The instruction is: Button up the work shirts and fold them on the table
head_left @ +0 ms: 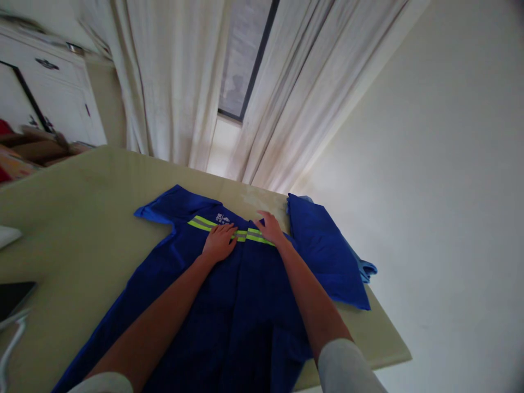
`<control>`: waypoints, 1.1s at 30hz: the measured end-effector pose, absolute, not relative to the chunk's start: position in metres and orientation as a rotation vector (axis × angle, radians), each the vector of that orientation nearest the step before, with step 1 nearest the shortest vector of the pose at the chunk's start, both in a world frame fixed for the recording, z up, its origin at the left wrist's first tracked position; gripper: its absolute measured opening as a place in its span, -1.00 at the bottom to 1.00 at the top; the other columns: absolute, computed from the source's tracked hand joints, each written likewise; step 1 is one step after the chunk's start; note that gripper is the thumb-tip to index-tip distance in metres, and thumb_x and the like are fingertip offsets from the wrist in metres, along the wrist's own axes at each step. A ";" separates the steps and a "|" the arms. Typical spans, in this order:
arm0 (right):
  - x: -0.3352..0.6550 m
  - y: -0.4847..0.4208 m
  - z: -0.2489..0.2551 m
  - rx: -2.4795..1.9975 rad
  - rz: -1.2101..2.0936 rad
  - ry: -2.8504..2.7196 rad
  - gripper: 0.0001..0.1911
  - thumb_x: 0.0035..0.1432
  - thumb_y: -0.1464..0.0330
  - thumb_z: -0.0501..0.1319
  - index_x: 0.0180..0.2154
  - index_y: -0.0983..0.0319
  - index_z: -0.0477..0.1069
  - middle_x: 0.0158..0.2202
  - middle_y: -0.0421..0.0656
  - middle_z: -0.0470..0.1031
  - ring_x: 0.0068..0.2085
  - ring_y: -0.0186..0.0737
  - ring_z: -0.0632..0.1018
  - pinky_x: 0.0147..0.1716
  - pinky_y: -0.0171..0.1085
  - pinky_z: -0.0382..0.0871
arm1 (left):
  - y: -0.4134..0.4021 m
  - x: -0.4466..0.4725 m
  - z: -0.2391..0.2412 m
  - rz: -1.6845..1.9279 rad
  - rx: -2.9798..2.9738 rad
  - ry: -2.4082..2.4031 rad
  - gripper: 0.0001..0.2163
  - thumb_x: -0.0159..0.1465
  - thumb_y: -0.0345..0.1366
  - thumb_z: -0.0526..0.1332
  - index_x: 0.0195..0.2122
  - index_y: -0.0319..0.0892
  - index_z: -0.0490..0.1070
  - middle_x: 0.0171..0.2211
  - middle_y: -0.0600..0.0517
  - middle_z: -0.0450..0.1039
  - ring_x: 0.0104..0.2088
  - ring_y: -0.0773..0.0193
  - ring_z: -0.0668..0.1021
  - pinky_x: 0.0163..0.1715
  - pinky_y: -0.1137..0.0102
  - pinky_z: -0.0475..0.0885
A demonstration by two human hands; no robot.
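Note:
A dark blue work shirt point(213, 305) with yellow-green and grey reflective stripes lies spread over the table, its collar end pointing away from me. White lettering shows on its chest. My left hand point(220, 241) rests flat on the chest beside the stripe, fingers stretched out. Near the collar, my right hand point(270, 226) is over the other half of the stripe, with its fingers spread. Neither hand grips the cloth. To the right of the shirt is a pile of folded blue clothes point(323, 245).
The pale table point(82, 218) has its right edge near the wall. At the left lie a dark flat device point(14, 297), a white cable point(14, 341) and a white object point(7, 236). Behind are curtains point(176, 82) and a white cabinet point(57, 82).

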State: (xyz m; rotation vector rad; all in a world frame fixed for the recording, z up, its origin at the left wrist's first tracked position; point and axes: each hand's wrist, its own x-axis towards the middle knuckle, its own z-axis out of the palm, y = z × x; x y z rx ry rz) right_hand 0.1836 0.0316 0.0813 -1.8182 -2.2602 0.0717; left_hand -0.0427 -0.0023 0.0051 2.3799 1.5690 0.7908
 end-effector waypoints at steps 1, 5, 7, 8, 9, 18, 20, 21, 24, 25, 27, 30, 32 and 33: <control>0.174 0.036 0.075 -1.903 0.064 -2.367 -0.53 0.44 0.11 0.04 0.25 0.17 0.31 0.22 -0.01 0.43 0.20 -0.09 0.43 0.20 -0.13 0.23 | -0.002 -0.044 0.005 0.794 2.382 1.565 -0.61 0.37 -0.20 0.10 0.19 -0.06 0.47 0.27 -0.06 0.40 0.24 0.00 0.44 0.28 0.05 0.24; 0.173 0.042 0.064 -2.081 -0.011 -2.451 -0.53 0.43 0.06 0.05 0.17 0.17 0.38 0.13 0.04 0.49 0.14 0.00 0.49 0.08 -0.12 0.34 | 0.002 -0.045 0.003 0.808 2.356 1.568 -0.64 0.37 -0.22 0.11 0.15 -0.05 0.50 0.24 -0.03 0.44 0.21 0.04 0.47 0.26 0.08 0.28; 0.184 0.039 0.067 -2.142 -0.052 -2.454 -0.54 0.44 0.06 0.04 0.17 0.18 0.38 0.05 0.04 0.54 0.06 0.00 0.56 -0.01 -0.13 0.40 | 0.004 -0.045 0.002 0.820 2.337 1.578 -0.65 0.38 -0.22 0.11 0.13 -0.04 0.51 0.22 -0.02 0.46 0.20 0.05 0.48 0.25 0.10 0.30; 0.190 0.036 0.069 -2.175 -0.065 -2.461 -0.56 0.44 0.07 0.04 0.15 0.17 0.39 0.01 0.04 0.57 0.01 -0.01 0.59 -0.03 -0.14 0.41 | 0.005 -0.044 0.002 0.825 2.329 1.582 -0.66 0.38 -0.22 0.10 0.12 -0.04 0.52 0.21 -0.02 0.47 0.20 0.05 0.48 0.24 0.10 0.30; 0.197 0.033 0.072 -2.206 -0.072 -2.474 -0.57 0.44 0.07 0.04 0.12 0.17 0.42 -0.04 0.03 0.59 -0.02 -0.01 0.61 -0.05 -0.14 0.42 | 0.006 -0.044 0.002 0.831 2.323 1.585 -0.66 0.38 -0.23 0.10 0.11 -0.04 0.52 0.21 -0.02 0.47 0.20 0.05 0.48 0.24 0.10 0.30; 0.299 0.005 0.153 -2.413 -0.313 -2.226 -0.55 0.43 0.08 0.05 -0.21 0.23 0.58 -0.19 0.11 0.60 -0.07 0.02 0.62 -0.07 -0.06 0.39 | 0.000 -0.047 0.010 0.952 2.205 1.673 -0.63 0.34 -0.33 0.09 0.12 -0.10 0.50 0.17 -0.08 0.49 0.18 0.02 0.48 0.25 0.09 0.29; 0.328 -0.001 0.170 -2.507 -0.347 -2.050 -0.66 0.39 0.20 0.15 -0.26 0.29 0.58 -0.24 0.15 0.59 -0.11 0.04 0.62 -0.14 -0.06 0.39 | 0.000 -0.047 0.013 1.022 2.162 1.724 -0.62 0.33 -0.35 0.09 0.14 -0.09 0.49 0.20 -0.07 0.47 0.19 0.02 0.47 0.28 0.08 0.24; 0.338 -0.004 0.174 -2.536 -0.340 -1.989 -0.72 0.35 0.27 0.20 -0.28 0.32 0.57 -0.26 0.17 0.58 -0.13 0.04 0.62 -0.16 -0.06 0.38 | 0.000 -0.047 0.014 1.051 2.154 1.736 -0.61 0.33 -0.36 0.09 0.15 -0.08 0.48 0.20 -0.06 0.47 0.19 0.03 0.47 0.29 0.07 0.22; 0.335 -0.004 0.164 -2.502 -0.274 -1.934 -0.79 0.33 0.39 0.17 -0.18 0.36 0.56 -0.17 0.23 0.56 -0.09 0.01 0.61 -0.14 -0.09 0.38 | 0.000 -0.046 0.013 1.082 2.160 1.744 -0.62 0.33 -0.37 0.08 0.12 -0.08 0.49 0.19 -0.04 0.48 0.18 0.04 0.47 0.30 0.09 0.19; 0.324 0.000 0.154 -2.453 -0.245 -1.946 -0.74 0.36 0.40 0.12 -0.08 0.36 0.54 -0.09 0.22 0.55 -0.04 -0.02 0.60 -0.09 -0.11 0.38 | 0.001 -0.046 0.012 1.064 2.168 1.742 -0.64 0.33 -0.36 0.08 0.10 -0.09 0.50 0.18 -0.04 0.49 0.16 0.04 0.48 0.29 0.09 0.20; 0.293 0.011 0.129 -2.325 -0.148 -2.012 -0.64 0.41 0.39 0.03 0.12 0.31 0.45 0.07 0.15 0.51 0.07 -0.12 0.54 0.04 -0.17 0.35 | 0.001 -0.046 0.009 0.987 2.198 1.726 -0.67 0.34 -0.34 0.08 0.04 -0.10 0.53 0.12 -0.06 0.53 0.13 0.02 0.50 0.25 0.08 0.24; 0.242 0.030 0.089 -2.145 0.089 -2.145 -0.58 0.37 0.34 0.14 0.21 0.26 0.39 0.16 0.04 0.48 0.10 -0.21 0.52 0.12 -0.26 0.32 | 0.001 -0.049 0.006 0.896 2.249 1.698 -0.71 0.34 -0.32 0.09 -0.02 -0.10 0.56 0.05 -0.08 0.57 0.10 0.01 0.52 0.22 0.08 0.27; 0.218 0.039 0.072 -2.079 0.221 -2.189 -0.55 0.29 0.32 0.25 0.18 0.29 0.41 0.13 0.05 0.50 0.07 -0.20 0.54 0.12 -0.26 0.33 | 0.001 -0.051 0.006 0.889 2.260 1.687 -0.72 0.35 -0.32 0.09 -0.02 -0.11 0.55 0.04 -0.08 0.58 0.09 0.03 0.53 0.21 0.10 0.28; 0.211 0.043 0.068 -2.061 0.274 -2.199 -0.55 0.26 0.32 0.27 0.16 0.32 0.44 0.10 0.06 0.52 0.04 -0.18 0.55 0.10 -0.25 0.35 | 0.001 -0.051 0.006 0.891 2.254 1.687 -0.72 0.35 -0.33 0.10 -0.02 -0.10 0.55 0.04 -0.08 0.58 0.08 0.04 0.53 0.21 0.11 0.29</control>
